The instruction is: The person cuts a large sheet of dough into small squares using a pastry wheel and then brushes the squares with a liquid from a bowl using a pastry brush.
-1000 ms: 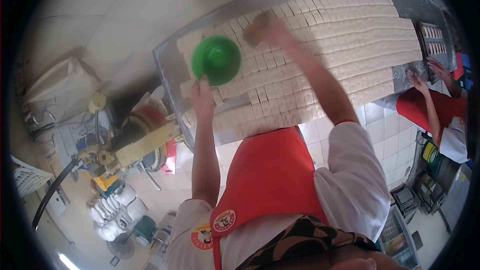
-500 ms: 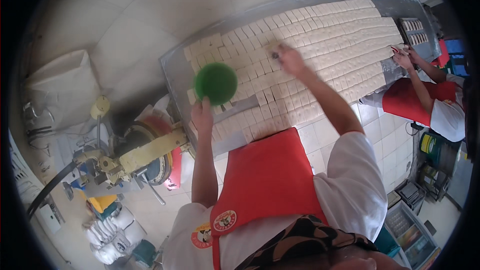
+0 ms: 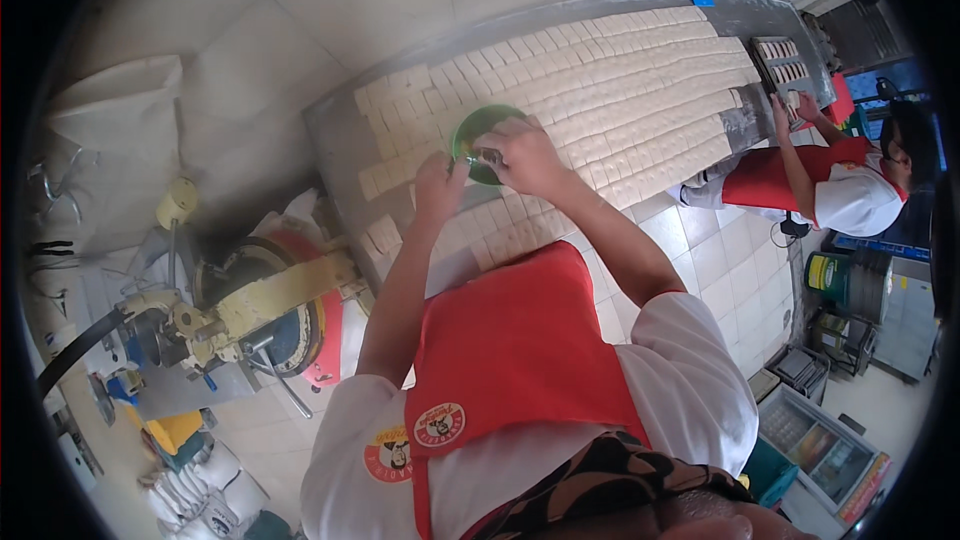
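A green bowl (image 3: 482,120) is held over the table of dough by my left hand (image 3: 438,186), whose fingers are closed on its near left rim. My right hand (image 3: 530,157) is at the bowl's opening, its fingers bent together around something small that I cannot make out. That hand covers much of the bowl's inside, so its contents are mostly hidden. Beneath and around the bowl lie rows of pale, flat dough pieces (image 3: 640,75), cut into narrow rectangles and set close together.
The dough rests on a grey metal table (image 3: 335,145). A cream-coloured machine (image 3: 270,300) with a lever stands to the left. At the table's right end, a co-worker in a red apron (image 3: 770,178) handles pieces beside a dark tray (image 3: 778,65). A glass-topped case (image 3: 815,440) stands lower right.
My right hand has come back from the dough rows to the bowl. The bowl has shifted right to meet it. The co-worker's hands have moved to the dark tray.
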Motion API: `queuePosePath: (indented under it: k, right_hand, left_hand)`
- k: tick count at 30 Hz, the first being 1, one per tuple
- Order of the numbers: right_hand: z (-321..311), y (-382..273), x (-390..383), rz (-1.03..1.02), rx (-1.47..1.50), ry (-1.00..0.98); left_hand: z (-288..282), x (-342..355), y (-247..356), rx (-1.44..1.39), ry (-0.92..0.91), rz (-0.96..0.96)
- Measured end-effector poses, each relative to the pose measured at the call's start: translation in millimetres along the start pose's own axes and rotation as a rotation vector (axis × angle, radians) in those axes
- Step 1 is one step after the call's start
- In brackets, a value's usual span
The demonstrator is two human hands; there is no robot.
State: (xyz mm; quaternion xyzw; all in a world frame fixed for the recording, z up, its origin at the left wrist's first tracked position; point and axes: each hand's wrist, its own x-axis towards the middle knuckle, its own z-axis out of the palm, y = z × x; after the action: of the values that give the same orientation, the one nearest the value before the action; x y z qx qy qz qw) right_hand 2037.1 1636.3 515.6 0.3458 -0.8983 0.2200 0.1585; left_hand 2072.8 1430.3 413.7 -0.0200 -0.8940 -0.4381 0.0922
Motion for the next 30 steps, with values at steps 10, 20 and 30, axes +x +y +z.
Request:
queuePosePath:
  k: [10, 20, 30]
  right_hand:
    - [-10, 47, -34, 0.442, 0.493, -0.091]
    - [-42, 241, -30, 0.887, 0.962, 0.504]
    - [9, 429, -43, 0.541, -0.501, 0.076]
  left_hand:
    - [41, 35, 19, 0.011, -0.001, 0.083]
    - [39, 68, 4, 0.012, 0.097, -0.238]
    - [0, 26, -25, -0.06, 0.16, -0.351]
